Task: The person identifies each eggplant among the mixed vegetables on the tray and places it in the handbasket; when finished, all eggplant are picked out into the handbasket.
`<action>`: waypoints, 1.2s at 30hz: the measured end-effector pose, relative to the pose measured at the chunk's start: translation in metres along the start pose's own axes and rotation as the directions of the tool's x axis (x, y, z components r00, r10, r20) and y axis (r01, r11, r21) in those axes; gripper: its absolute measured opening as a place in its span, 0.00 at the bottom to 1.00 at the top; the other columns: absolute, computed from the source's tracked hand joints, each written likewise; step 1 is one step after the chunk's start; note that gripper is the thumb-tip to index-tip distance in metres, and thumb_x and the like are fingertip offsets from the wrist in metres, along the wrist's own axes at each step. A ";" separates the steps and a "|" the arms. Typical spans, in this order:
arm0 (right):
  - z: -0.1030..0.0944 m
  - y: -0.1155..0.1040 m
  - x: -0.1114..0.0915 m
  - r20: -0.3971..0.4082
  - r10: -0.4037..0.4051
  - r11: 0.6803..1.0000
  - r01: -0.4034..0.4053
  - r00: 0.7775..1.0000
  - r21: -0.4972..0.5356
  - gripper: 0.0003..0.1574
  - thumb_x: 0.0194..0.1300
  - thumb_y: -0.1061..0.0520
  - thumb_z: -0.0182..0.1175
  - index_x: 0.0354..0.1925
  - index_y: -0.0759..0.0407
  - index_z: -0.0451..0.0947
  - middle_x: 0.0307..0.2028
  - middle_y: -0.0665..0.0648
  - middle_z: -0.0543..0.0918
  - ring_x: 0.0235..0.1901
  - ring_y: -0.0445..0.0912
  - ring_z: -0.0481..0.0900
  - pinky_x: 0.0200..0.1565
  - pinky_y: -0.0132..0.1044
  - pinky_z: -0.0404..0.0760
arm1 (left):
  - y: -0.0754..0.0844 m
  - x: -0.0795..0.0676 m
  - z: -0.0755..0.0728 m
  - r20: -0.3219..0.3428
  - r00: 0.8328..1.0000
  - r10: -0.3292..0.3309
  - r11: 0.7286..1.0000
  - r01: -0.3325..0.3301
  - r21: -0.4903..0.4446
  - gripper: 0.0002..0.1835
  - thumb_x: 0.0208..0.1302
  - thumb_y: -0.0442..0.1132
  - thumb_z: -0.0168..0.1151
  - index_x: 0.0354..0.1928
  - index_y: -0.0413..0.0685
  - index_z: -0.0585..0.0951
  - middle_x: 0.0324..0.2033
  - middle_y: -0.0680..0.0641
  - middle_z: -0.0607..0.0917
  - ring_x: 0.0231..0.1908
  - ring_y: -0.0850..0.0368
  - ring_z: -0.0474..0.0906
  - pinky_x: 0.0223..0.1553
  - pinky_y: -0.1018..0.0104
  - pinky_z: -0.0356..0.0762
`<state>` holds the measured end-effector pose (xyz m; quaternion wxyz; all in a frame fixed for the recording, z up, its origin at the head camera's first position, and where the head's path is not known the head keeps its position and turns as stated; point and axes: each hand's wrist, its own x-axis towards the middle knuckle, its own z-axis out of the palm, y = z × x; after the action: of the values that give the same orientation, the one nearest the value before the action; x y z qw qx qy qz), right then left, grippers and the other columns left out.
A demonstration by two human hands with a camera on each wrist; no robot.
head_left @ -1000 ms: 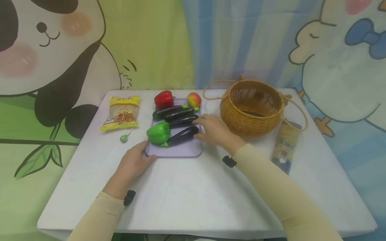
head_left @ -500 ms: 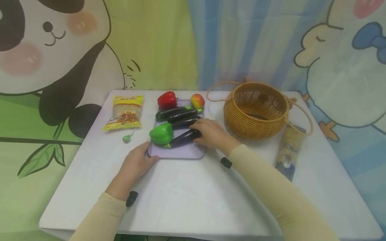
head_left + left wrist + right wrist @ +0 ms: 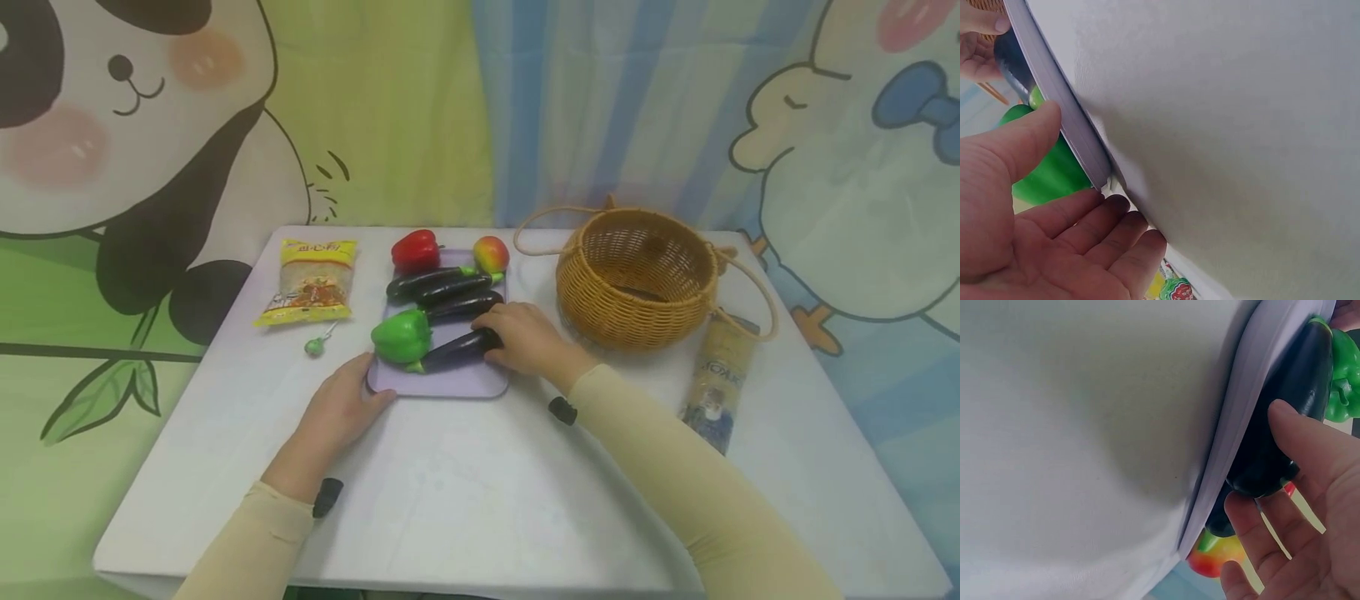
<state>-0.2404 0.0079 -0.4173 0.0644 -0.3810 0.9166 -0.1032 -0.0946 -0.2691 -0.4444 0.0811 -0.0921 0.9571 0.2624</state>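
In the head view my right hand (image 3: 528, 342) grips the blunt end of the nearest eggplant (image 3: 459, 350), which lies on a lilac tray (image 3: 450, 385). The right wrist view shows the thumb along one side of this eggplant (image 3: 1297, 381) and fingertips at its end. At the tray's near left corner rests my left hand (image 3: 341, 404), its thumb against the rim and its fairly straight fingers beside the corner. A green bell pepper (image 3: 402, 336) touches the held eggplant's stem end. Further back on the tray lie several more eggplants (image 3: 453, 288).
A red bell pepper (image 3: 416, 251) and a mango (image 3: 491, 253) sit at the tray's far end. To the right stand a wicker basket (image 3: 637, 317) with rope handles and a lying package (image 3: 720, 379). Leftward are a yellow food bag (image 3: 315, 283) and a green lollipop (image 3: 314, 345).
My right hand has come down from just beside the eggplants onto the end of the nearest one and now grips it. The left hand has stayed at the tray corner.
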 end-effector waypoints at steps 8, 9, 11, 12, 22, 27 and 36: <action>-0.012 -0.003 -0.016 -0.005 -0.010 0.998 0.009 1.000 -0.064 0.32 0.63 0.47 0.76 0.63 0.46 0.80 0.58 0.52 0.84 0.61 0.52 0.79 0.77 0.51 0.68 | 0.001 -0.001 -0.002 0.018 1.000 0.006 1.000 -0.006 0.005 0.45 0.73 0.51 0.64 0.81 0.37 0.56 0.79 0.31 0.61 0.79 0.31 0.56 0.80 0.34 0.56; -0.016 -0.002 -0.019 -0.014 -0.014 0.997 0.013 1.000 -0.072 0.32 0.63 0.47 0.76 0.63 0.46 0.80 0.57 0.52 0.84 0.60 0.52 0.79 0.76 0.50 0.68 | 0.001 -0.001 -0.002 0.021 1.000 0.007 1.000 -0.007 0.007 0.45 0.73 0.51 0.64 0.81 0.37 0.56 0.79 0.31 0.61 0.79 0.31 0.56 0.80 0.34 0.56; -0.024 -0.001 -0.026 -0.041 -0.022 0.997 0.019 0.999 -0.071 0.31 0.63 0.47 0.76 0.62 0.46 0.81 0.57 0.52 0.85 0.58 0.51 0.79 0.73 0.49 0.71 | 0.001 0.000 -0.002 0.029 1.000 0.005 1.000 -0.005 0.008 0.45 0.73 0.51 0.64 0.81 0.37 0.56 0.79 0.31 0.61 0.79 0.31 0.55 0.80 0.34 0.56; -0.029 0.000 -0.030 -0.057 -0.026 0.998 0.022 0.998 -0.066 0.31 0.63 0.47 0.76 0.62 0.47 0.81 0.56 0.52 0.85 0.57 0.51 0.80 0.71 0.48 0.72 | 0.000 0.000 -0.002 0.033 0.999 0.006 1.000 -0.006 0.009 0.45 0.73 0.52 0.64 0.81 0.37 0.55 0.79 0.31 0.61 0.79 0.30 0.55 0.80 0.34 0.56; -0.084 0.014 -0.061 -0.180 0.032 0.999 -0.026 0.983 0.037 0.28 0.63 0.49 0.76 0.60 0.47 0.82 0.52 0.49 0.86 0.55 0.49 0.80 0.66 0.50 0.75 | -0.002 0.000 -0.003 0.038 0.999 0.039 0.999 -0.040 0.006 0.44 0.73 0.52 0.64 0.79 0.34 0.59 0.77 0.28 0.63 0.77 0.27 0.58 0.78 0.31 0.58; -0.110 0.028 -0.075 -0.231 0.099 0.993 -0.082 0.968 0.084 0.30 0.61 0.51 0.77 0.61 0.49 0.82 0.55 0.51 0.85 0.58 0.51 0.80 0.67 0.50 0.76 | -0.003 0.000 -0.004 0.048 0.998 0.045 0.999 -0.046 0.012 0.44 0.73 0.52 0.64 0.79 0.34 0.59 0.77 0.28 0.63 0.77 0.26 0.58 0.78 0.30 0.58; -0.144 0.056 -0.098 -0.264 0.166 0.984 -0.142 0.950 0.106 0.33 0.61 0.57 0.77 0.63 0.58 0.80 0.60 0.60 0.84 0.64 0.57 0.78 0.71 0.55 0.74 | -0.006 0.002 -0.004 0.054 0.996 0.069 0.997 -0.070 0.021 0.45 0.73 0.54 0.64 0.79 0.34 0.59 0.76 0.26 0.63 0.76 0.24 0.58 0.76 0.28 0.58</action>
<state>-0.2379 0.1366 -0.2866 -0.0380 -0.2874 0.9383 -0.1885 -0.0958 -0.2771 -0.4443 0.0985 -0.0506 0.9602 0.2566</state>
